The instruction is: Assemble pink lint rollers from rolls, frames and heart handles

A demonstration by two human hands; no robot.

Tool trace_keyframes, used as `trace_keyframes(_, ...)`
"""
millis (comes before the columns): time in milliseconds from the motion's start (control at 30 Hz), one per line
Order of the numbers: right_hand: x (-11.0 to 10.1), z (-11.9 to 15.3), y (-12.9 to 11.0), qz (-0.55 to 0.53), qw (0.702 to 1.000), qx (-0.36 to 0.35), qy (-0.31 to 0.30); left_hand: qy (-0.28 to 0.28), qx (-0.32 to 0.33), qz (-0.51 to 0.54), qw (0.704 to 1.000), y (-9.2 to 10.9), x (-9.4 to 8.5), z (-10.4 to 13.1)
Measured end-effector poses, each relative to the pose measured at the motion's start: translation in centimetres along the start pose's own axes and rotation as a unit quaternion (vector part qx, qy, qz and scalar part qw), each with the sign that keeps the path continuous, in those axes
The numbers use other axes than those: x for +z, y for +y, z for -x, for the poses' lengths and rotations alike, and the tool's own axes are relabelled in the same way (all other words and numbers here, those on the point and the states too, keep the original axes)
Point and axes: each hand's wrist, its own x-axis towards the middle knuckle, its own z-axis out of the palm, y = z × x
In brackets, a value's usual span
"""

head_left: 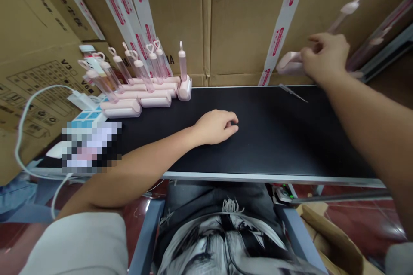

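Note:
My right hand (325, 58) is raised over the far right of the black tabletop, closed around a pink lint roller (290, 63) with a clear handle and a loop on its end. Motion blurs it a little. My left hand (217, 126) rests on the middle of the table, fingers loosely curled, with a small gap between thumb and forefinger and nothing visible in it. Several similar pink lint rollers (156, 99) stand at the back left, their clear handles upright or leaning, topped with loops. Another blurred pink one (376, 41) shows behind my right hand.
A thin, pointed tool (293, 92) lies near the table's back edge. At left are a power strip (85, 117) with a white plug and cable, a bottle (87, 50) and a pixelated area. Cardboard (238, 21) walls the back; an open paper bag (335, 240) sits below right.

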Motion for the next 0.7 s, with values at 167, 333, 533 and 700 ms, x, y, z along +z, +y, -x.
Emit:
trace_keyframes(167, -2.6, 4.2, -10.1, -0.512, 0.830, 0.178, -0.132, 0.126, -0.123, 0.139, 0.975, -1.6, 0.2, -0.9)
trace_keyframes(333, -2.5, 10.6, -15.5, -0.694, 0.618, 0.194, -0.315, 0.263, -0.110, 0.213, 0.934, -3.3, 0.0, -1.5)
trace_keyframes(533, -1.6, 11.3, -13.7, -0.670, 0.610, 0.118, -0.405, 0.340, -0.113, 0.221, 0.907, -4.5, -1.6, -1.7)
trace_keyframes(700, 0.7, 6.6, -7.2, -0.475, 0.830, 0.113, -0.268, 0.322, -0.155, 0.238, 0.903, -3.9, -2.0, -1.5)
